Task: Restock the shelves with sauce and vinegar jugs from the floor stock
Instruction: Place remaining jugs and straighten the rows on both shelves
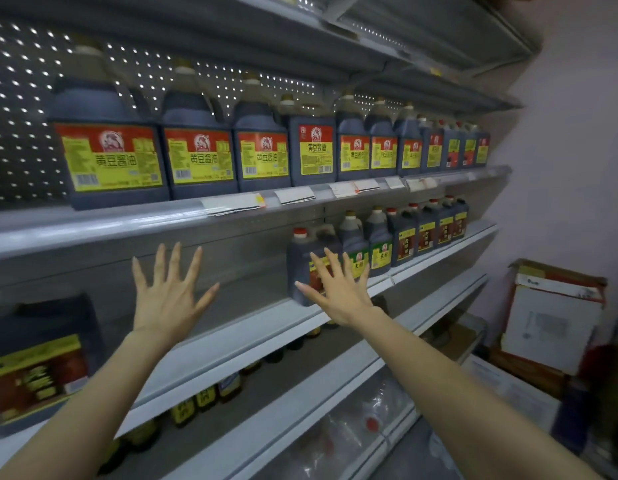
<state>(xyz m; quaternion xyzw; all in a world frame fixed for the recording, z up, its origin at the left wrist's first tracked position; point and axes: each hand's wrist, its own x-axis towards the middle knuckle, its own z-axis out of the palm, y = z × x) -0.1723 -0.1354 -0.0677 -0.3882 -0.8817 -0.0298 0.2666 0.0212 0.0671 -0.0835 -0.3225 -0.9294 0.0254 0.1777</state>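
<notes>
My left hand [169,292] is raised with fingers spread, empty, in front of a bare stretch of the middle shelf [245,327]. My right hand [338,292] is also spread and empty, just in front of a dark jug with a red cap [306,258] that stands on the same shelf. To its right runs a row of dark jugs with green and red labels [404,237]. A large dark jug with a yellow and red label [37,368] stands at the far left of that shelf. The upper shelf holds a full row of soy sauce jugs [196,150].
Lower shelves carry small bottles [203,400] and clear plastic-wrapped packs [370,420]. Cardboard boxes [550,317] lean against the pink wall at the right, above floor stock. Price tags [231,204] line the upper shelf edge.
</notes>
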